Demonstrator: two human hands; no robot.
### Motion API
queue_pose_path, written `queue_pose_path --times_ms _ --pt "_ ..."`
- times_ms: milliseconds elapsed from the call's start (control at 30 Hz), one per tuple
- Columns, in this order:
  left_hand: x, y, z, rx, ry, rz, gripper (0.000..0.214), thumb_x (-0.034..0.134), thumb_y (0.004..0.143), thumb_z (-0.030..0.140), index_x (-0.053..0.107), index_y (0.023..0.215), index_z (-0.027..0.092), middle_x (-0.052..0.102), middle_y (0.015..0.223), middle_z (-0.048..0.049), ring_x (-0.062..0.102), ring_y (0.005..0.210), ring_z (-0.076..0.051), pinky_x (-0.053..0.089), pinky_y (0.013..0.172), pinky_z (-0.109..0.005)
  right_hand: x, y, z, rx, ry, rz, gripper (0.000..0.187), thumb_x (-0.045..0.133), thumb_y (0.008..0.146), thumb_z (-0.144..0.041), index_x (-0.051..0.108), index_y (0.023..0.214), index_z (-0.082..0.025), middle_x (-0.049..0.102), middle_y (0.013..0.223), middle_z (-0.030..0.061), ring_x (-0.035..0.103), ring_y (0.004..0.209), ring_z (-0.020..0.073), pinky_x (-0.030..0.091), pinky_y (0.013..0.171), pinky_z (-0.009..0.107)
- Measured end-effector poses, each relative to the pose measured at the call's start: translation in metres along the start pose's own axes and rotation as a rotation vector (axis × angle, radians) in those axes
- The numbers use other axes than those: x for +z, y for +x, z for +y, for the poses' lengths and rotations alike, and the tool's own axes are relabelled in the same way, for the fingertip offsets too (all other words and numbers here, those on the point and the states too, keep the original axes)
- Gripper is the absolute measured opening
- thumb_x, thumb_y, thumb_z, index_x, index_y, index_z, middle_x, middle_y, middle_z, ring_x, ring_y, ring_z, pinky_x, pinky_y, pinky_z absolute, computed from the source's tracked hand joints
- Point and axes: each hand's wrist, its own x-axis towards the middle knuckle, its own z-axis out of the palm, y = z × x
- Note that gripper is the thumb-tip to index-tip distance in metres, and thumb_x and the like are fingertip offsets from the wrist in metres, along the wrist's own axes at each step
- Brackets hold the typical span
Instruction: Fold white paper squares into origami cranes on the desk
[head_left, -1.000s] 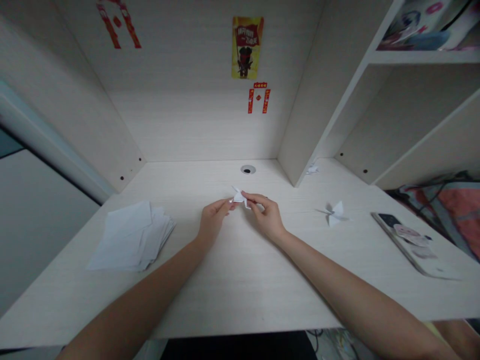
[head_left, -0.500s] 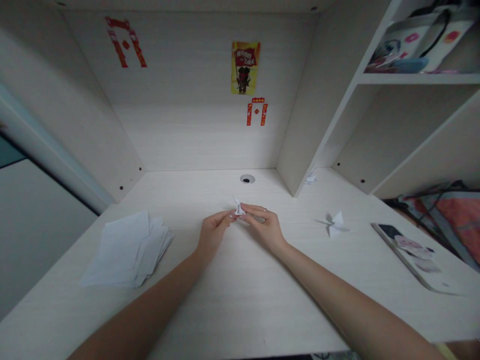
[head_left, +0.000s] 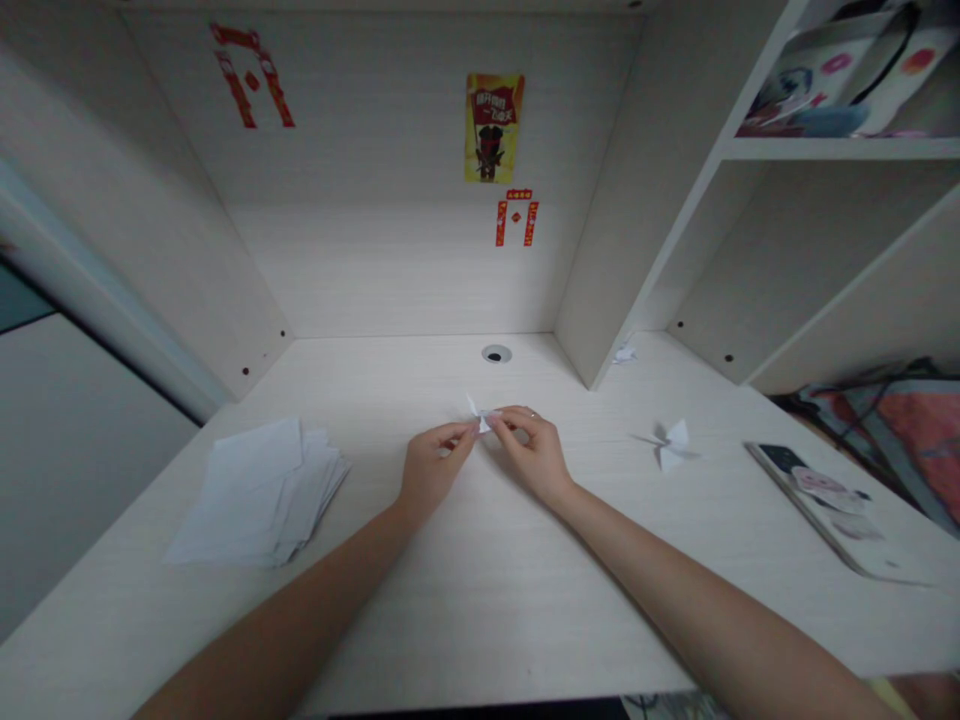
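Folded paper is pinched between left fingers and right fingers.

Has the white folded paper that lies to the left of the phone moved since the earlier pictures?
No. Judged against the round hole, the folded paper keeps the same place; only the whole view has shifted slightly.

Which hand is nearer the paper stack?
Left. The left hand is right of the paper stack, apart from it; the right hand is farther right, beyond the small folded paper.
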Motion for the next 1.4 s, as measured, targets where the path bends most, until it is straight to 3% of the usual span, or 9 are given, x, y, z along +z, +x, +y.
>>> queue_pose_path --times_ms 200,367,533,867,1067,1267,1400 --pt "0.000 -0.001 0.001 -0.052 -0.055 0.010 0.027 0.062 0.076 0.040 0.074 0.088 0.019 0.073 0.088 -0.0036 0.065 0.081 -0.019 0.047 0.073 -0.027 -0.003 -0.001 -0.004 -0.031 -0.037 0.034 0.017 0.058 0.084 -0.033 0.074 0.085 -0.027 0.071 0.084 0.0039 0.062 0.081 0.0199 0.048 0.077 0.035" --pt "-0.001 0.000 0.003 -0.089 -0.120 -0.039 0.031 0.062 0.075 0.044 0.075 0.086 0.018 0.073 0.086 -0.0035 0.064 0.079 -0.019 0.046 0.073 -0.028 -0.008 -0.003 -0.008 -0.118 -0.144 -0.053 0.022 0.057 0.084 -0.033 0.070 0.102 -0.034 0.071 0.091 0.0030 0.061 0.087 0.0217 0.047 0.082 0.039" --pt "0.000 0.004 -0.006 -0.104 -0.139 -0.026 0.029 0.066 0.072 0.041 0.075 0.086 0.018 0.073 0.088 -0.0050 0.064 0.080 -0.019 0.047 0.077 -0.029 -0.007 -0.003 -0.005 -0.127 -0.097 -0.084 0.023 0.056 0.085 -0.032 0.070 0.103 -0.033 0.072 0.094 0.0024 0.062 0.087 0.0209 0.047 0.081 0.038" --pt "0.002 0.005 -0.011 -0.130 -0.088 -0.064 0.030 0.067 0.070 0.043 0.073 0.082 0.016 0.072 0.079 -0.0051 0.062 0.071 -0.018 0.045 0.067 -0.027 0.000 0.002 0.003 0.122 0.080 0.067 0.019 0.062 0.078 -0.039 0.072 0.073 -0.023 0.070 0.075 0.0038 0.061 0.074 0.0193 0.045 0.069 0.031" --pt "0.002 0.006 -0.012 -0.105 -0.085 -0.081 0.028 0.065 0.072 0.043 0.070 0.078 0.016 0.069 0.074 -0.0032 0.059 0.068 -0.015 0.043 0.064 -0.025 -0.002 0.006 0.007 0.275 0.152 0.045 0.028 0.062 0.076 -0.044 0.070 0.066 -0.019 0.067 0.069 0.0025 0.057 0.067 0.0171 0.040 0.062 0.028" --pt "0.002 0.008 -0.012 -0.122 -0.088 -0.100 0.028 0.066 0.070 0.043 0.068 0.074 0.015 0.065 0.067 -0.0012 0.056 0.063 -0.014 0.041 0.060 -0.024 0.000 0.007 0.011 0.443 0.377 -0.010 0.036 0.064 0.071 -0.051 0.066 0.059 -0.017 0.056 0.052 -0.0019 0.045 0.050 0.0111 0.030 0.051 0.025" --pt "0.001 0.009 -0.010 -0.104 -0.123 -0.124 0.026 0.065 0.071 0.041 0.067 0.074 0.015 0.065 0.069 -0.0006 0.056 0.065 -0.013 0.041 0.064 -0.024 0.000 0.008 0.009 0.516 0.535 -0.011 0.035 0.067 0.068 -0.050 0.065 0.057 -0.016 0.059 0.055 -0.0009 0.047 0.052 0.0113 0.033 0.054 0.025"
